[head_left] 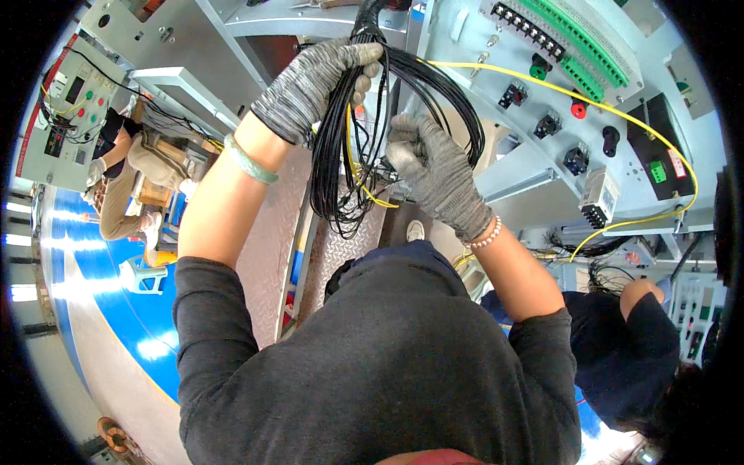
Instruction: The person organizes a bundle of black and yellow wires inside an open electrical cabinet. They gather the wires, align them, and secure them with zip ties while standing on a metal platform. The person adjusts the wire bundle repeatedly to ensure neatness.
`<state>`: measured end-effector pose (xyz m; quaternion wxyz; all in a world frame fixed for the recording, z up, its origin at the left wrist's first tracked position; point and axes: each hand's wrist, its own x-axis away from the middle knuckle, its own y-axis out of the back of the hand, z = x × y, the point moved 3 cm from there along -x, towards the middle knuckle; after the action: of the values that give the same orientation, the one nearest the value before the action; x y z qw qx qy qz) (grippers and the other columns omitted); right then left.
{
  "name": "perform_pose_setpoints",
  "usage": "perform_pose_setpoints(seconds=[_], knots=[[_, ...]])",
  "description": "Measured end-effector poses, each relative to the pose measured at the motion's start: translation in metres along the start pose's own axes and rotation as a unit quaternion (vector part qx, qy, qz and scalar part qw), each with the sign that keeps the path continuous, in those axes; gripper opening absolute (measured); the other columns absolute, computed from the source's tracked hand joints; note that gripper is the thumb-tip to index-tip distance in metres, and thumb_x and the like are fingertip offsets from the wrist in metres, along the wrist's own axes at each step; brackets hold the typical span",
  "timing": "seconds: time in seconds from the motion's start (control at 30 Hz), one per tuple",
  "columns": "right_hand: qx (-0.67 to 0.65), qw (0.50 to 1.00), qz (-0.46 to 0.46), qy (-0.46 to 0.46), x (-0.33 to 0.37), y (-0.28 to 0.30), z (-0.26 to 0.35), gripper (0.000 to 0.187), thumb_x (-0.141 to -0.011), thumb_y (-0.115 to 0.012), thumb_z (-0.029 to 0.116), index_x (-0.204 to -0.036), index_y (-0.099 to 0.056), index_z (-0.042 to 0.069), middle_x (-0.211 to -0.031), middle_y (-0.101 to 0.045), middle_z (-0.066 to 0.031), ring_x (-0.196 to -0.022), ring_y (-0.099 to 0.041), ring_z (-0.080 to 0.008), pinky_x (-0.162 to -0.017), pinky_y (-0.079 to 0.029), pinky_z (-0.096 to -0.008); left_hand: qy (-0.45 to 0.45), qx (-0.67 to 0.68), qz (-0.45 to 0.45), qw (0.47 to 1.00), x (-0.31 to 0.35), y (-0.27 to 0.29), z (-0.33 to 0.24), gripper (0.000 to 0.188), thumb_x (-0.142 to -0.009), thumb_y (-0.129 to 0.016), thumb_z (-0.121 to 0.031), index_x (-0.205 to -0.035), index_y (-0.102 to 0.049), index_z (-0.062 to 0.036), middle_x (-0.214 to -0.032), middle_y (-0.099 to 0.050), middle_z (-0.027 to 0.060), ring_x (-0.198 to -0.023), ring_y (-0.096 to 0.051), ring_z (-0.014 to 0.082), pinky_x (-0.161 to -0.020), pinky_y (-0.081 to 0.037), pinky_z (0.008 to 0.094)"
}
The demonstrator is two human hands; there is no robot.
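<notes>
A thick bundle of thin black wires (pixel 332 167) hangs in loops from a black wrapped trunk (pixel 367 22) at the top middle. My left hand (pixel 310 87), in a grey striped knit glove, is closed round the upper part of the bundle, just below the trunk. Lower and to the right, my right hand (pixel 440 174), gloved alike, has its fingers curled beside the loops. Whatever its fingertips hold is too small to make out. Black wires arc behind that hand. A yellow wire (pixel 647 130) runs from near the bundle across to the right.
At the right stands a grey panel (pixel 504 116) with green terminal blocks (pixel 587 43), switches and a white module (pixel 600 195). One co-worker (pixel 124 174) sits at the left near a control panel (pixel 76 101); another person (pixel 620 349) is close at my right. A blue stool (pixel 143 277) stands left.
</notes>
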<state>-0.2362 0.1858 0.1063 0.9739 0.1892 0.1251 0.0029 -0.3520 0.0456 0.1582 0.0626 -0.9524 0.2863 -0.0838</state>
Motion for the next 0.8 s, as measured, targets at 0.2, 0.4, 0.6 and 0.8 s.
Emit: perform_pose_setpoints(seconds=[0.2,0.4,0.6,0.8], knots=[[-0.028,0.998,-0.049,0.009,-0.024,-0.007,0.017,0.023,-0.086,-0.055,0.021,-0.097,-0.056,0.000,-0.081,-0.061,-0.0174,-0.073,-0.062,-0.0292,-0.066,-0.048,-0.0382,-0.021,-0.021,0.010,1.000,-0.001,0.002,0.000,0.018,-0.083,-0.062,-0.024,-0.080,-0.056,-0.0073,-0.063,-0.054,-0.0024,-0.052,-0.050,0.0060,-0.048,-0.041,0.0188],[0.179,0.969,-0.047,0.164,-0.035,-0.004,0.047,0.021,-0.088,-0.048,0.021,-0.090,-0.056,0.002,-0.076,-0.060,-0.0204,-0.071,-0.059,-0.0376,-0.066,-0.046,-0.0466,-0.015,-0.069,-0.010,0.997,0.003,-0.008,-0.009,0.025,-0.079,-0.067,-0.026,-0.087,-0.056,-0.0047,-0.075,-0.057,0.0016,-0.063,-0.054,0.0106,-0.058,-0.046,0.0239],[0.312,0.924,-0.013,0.221,-0.055,0.024,0.069,0.026,-0.083,-0.057,0.020,-0.103,-0.059,0.005,-0.082,-0.061,-0.0157,-0.079,-0.059,-0.0327,-0.073,-0.047,-0.0409,-0.066,-0.058,-0.013,0.996,-0.009,0.008,0.010,0.028,-0.081,-0.064,-0.018,-0.100,-0.057,0.0006,-0.074,-0.059,0.0049,-0.058,-0.056,0.0102,-0.049,-0.047,0.0230],[0.430,0.896,-0.042,0.107,-0.095,0.033,0.054,0.021,-0.084,-0.054,0.022,-0.098,-0.060,0.008,-0.089,-0.061,-0.0141,-0.084,-0.060,-0.0312,-0.074,-0.048,-0.0421,-0.027,-0.122,-0.022,0.992,-0.001,-0.009,-0.008,0.023,-0.083,-0.062,-0.023,-0.092,-0.054,-0.0032,-0.066,-0.054,0.0018,-0.051,-0.051,0.0079,-0.044,-0.044,0.0220]])
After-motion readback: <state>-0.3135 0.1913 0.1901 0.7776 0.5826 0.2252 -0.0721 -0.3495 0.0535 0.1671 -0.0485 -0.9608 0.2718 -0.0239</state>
